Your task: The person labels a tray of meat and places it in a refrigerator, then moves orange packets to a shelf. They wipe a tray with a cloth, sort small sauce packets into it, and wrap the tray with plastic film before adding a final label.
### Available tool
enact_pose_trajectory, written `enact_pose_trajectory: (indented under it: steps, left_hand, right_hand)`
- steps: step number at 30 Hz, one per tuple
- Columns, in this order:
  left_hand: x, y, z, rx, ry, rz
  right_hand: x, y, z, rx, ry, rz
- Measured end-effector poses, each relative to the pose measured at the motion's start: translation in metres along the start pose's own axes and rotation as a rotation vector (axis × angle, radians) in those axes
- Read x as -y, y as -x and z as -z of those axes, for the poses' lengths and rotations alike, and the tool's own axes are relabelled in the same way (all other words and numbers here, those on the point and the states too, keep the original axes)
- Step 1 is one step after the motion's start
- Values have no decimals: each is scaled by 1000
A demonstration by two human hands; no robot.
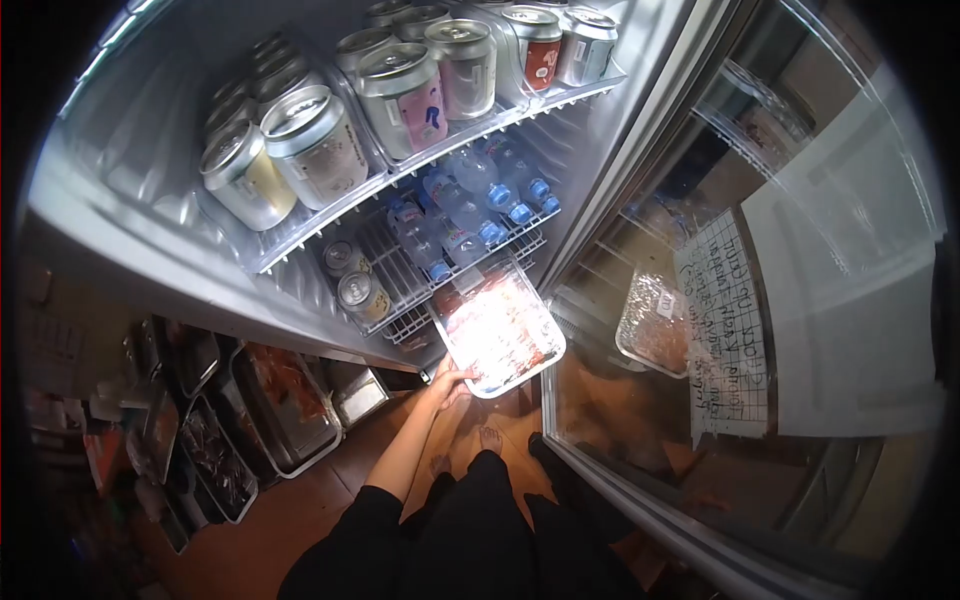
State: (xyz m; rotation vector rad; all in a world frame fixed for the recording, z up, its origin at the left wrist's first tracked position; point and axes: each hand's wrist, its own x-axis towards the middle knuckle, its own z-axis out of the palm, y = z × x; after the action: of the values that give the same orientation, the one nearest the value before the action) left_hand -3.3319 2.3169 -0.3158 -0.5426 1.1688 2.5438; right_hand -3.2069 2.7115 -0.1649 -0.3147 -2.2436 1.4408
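Observation:
My left hand point(453, 385) is closed on the near left corner of a white-rimmed tray point(502, 330). Plastic wrap seems to cover the tray, and glare hides much of the reddish contents. The tray is at the front of the open fridge, just below the wire shelf point(412, 322) with plastic bottles point(465, 215) and a few cans point(362, 295). Its far edge reaches the shelf front; whether it rests there is unclear. My right hand does not show.
Rows of cans point(315, 145) stand on the upper shelf. The glass door point(620, 420), with a handwritten sheet point(728, 330), swings open at right. Metal trays point(290, 410) with food stand at lower left. A bare foot point(490, 438) shows on the tiled floor point(310, 505).

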Motion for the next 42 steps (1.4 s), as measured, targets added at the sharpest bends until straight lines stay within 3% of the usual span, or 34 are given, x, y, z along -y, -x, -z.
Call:
enact_pose_trajectory:
  steps: [28, 30, 42]
  left_hand:
    - [27, -3, 4, 8, 120, 15]
    - [31, 0, 2, 50, 274, -35]
    - [35, 13, -14, 5, 364, -189]
  right_hand:
    - [-6, -6, 3, 18, 22, -25]
    - [-6, -6, 2, 15, 21, -24]
    - [-8, -6, 11, -1, 30, -24]
